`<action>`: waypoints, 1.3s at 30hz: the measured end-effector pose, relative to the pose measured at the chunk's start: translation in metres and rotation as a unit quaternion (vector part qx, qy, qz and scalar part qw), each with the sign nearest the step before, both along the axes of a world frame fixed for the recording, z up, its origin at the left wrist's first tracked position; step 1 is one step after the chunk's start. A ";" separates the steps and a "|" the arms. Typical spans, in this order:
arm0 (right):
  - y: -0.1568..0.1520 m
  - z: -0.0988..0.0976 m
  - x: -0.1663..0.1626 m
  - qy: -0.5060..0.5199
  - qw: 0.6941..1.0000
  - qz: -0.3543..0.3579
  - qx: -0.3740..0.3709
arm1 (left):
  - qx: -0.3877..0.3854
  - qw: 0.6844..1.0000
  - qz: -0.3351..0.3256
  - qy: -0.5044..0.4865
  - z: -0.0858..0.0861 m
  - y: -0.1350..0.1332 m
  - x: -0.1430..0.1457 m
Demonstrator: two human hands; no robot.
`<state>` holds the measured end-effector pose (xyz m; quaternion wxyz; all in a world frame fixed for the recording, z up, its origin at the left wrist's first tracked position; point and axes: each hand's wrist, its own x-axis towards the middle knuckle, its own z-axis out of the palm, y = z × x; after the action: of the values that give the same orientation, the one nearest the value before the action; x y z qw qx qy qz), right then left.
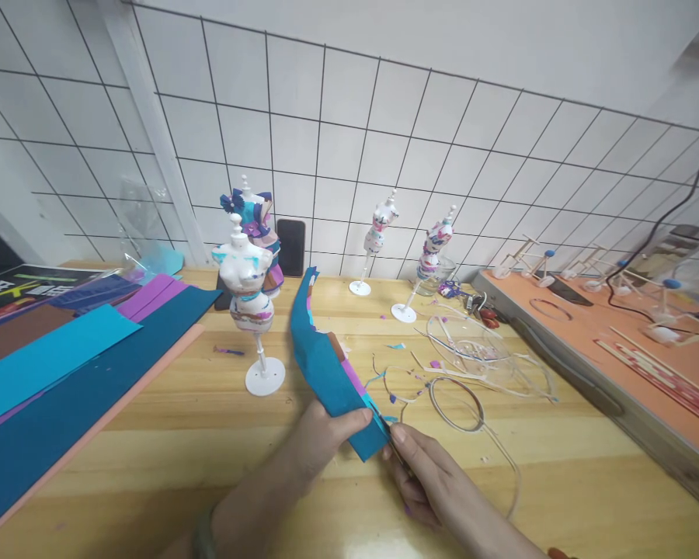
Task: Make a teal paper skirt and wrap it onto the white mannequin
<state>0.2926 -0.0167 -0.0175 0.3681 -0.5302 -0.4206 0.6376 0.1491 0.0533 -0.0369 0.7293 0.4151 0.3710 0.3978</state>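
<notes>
My left hand (329,435) grips a long curved piece of teal crepe paper (320,357), thumb on top and the other fingers hidden beneath. Brown, purple and light blue layers show along its right edge. In my right hand (425,473) are scissors, mostly covered by my fingers; their dark blades (383,421) meet the paper's edge near my left thumb. Just left of the paper stands a small white dress form (243,272) with paint and tape marks. Behind it is another dress form (263,221) dressed in blue and purple paper.
Flat sheets of coloured paper (64,357) cover the left side. Two more dress forms (380,233) stand by the gridded wall, near a phone (291,247). Tape rings (457,404), loose strips and scraps lie at right, beside an orange-topped surface (582,334) holding small wooden models.
</notes>
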 end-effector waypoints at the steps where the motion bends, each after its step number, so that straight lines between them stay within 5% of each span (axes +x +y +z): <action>1: 0.000 0.000 0.000 0.000 1.000 0.000 0.002 | -0.001 1.000 -0.003 0.004 0.002 -0.001 0.000; 11: 0.001 -0.004 0.001 -0.008 1.000 -0.002 0.019 | 0.009 0.999 -0.030 0.015 0.016 -0.005 0.000; 39: 0.001 -0.002 0.000 -0.035 0.999 -0.002 0.037 | 0.021 0.999 -0.044 0.018 0.010 -0.002 -0.004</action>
<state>0.2922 -0.0159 -0.0193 0.3739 -0.5385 -0.4556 0.6022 0.1448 0.0512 -0.0273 0.7305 0.4534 0.3564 0.3657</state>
